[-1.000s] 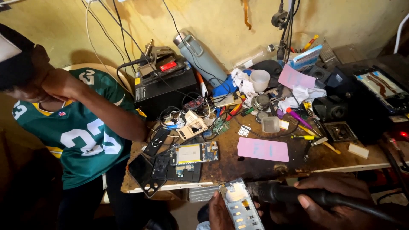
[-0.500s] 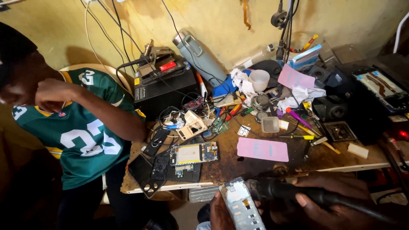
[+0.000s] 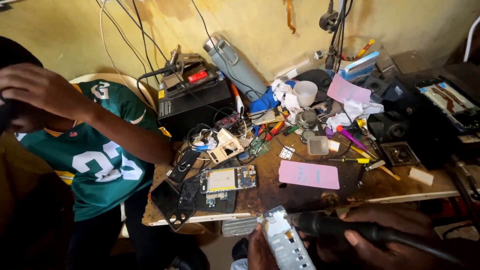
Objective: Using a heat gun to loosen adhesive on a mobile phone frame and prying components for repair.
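Phone-repair workshop: worn wooden desk (image 3: 390,187) held opened phones (image 3: 227,180), circuit boards (image 3: 259,146), screwdrivers (image 3: 351,160), a black power supply (image 3: 192,107); cables (image 3: 125,40) hung on the stained wall (image 3: 260,25).

Warm even light, sharp centre, dim warped edges.

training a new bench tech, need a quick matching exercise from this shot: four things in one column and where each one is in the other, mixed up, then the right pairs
Things
1. opened phone
2. black heat tool
3. pink rectangular sheet
4. white cup

Places
A. flat on the wooden bench, near its front edge
B. in the right hand, nozzle toward the phone
C. at the back of the bench, beside crumpled white tissue
D. in the left hand, below the bench edge

Pairs: 1-D, 2-B, 3-A, 4-C
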